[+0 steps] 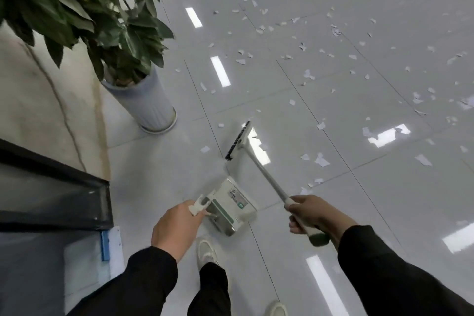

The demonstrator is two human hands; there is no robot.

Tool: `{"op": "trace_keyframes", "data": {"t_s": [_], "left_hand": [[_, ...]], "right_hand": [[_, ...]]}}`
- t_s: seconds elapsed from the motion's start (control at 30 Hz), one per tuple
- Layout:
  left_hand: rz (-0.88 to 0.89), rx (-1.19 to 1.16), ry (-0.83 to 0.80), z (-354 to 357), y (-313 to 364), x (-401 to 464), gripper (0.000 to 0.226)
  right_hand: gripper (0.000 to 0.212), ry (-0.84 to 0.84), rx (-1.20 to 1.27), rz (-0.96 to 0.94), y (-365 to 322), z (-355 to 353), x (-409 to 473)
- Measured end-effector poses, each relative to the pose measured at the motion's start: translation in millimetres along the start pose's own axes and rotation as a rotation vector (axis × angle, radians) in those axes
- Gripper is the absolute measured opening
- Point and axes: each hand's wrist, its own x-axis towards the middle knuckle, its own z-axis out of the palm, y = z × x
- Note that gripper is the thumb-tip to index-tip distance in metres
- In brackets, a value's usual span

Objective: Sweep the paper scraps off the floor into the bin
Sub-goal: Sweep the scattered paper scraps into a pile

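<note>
A white dustpan (230, 206) is gripped by its handle in the left hand (177, 229), a broom (256, 161) is clasped by its handle in the right hand (311, 214), and beyond them paper scraps (320, 160) are scattered across the white tiled floor (333, 213) past a potted plant (138, 92).

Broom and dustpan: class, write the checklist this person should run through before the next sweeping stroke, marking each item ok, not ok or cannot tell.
1. Right hand grips the broom handle: ok.
2. Left hand holds the dustpan handle: ok.
3. Bristles touching the floor: cannot tell.
4. Paper scraps gathered into one pile: not ok, scattered widely.
5. Plant pot clear of the broom head: ok.
6. Bin in view: not ok.
</note>
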Motion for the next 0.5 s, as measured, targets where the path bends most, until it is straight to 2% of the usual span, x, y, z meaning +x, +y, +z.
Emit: {"op": "trace_keyframes", "data": {"t_s": [0.1,0.3,0.4,0.5], "left_hand": [[-0.015,0.027,-0.009,-32.3,-22.4,31.4,0.031],[-0.014,0.102,-0.037,-89.5,-56.9,94.7,0.033],[-0.004,0.165,-0.05,-106.0,-64.3,117.8,0.04],[0.004,0.192,-0.054,-114.8,-61.5,138.6,0.039]], "right_hand": [[0.017,-0.06,-0.112,-0.007,-49.0,67.2,29.6],[0.022,-0.115,-0.122,-0.004,-117.5,162.6,80.8],[0.027,-0.108,-0.138,0.027,-126.7,174.7,100.9],[0.024,-0.071,-0.135,0.078,-135.0,153.6,117.2]]}}
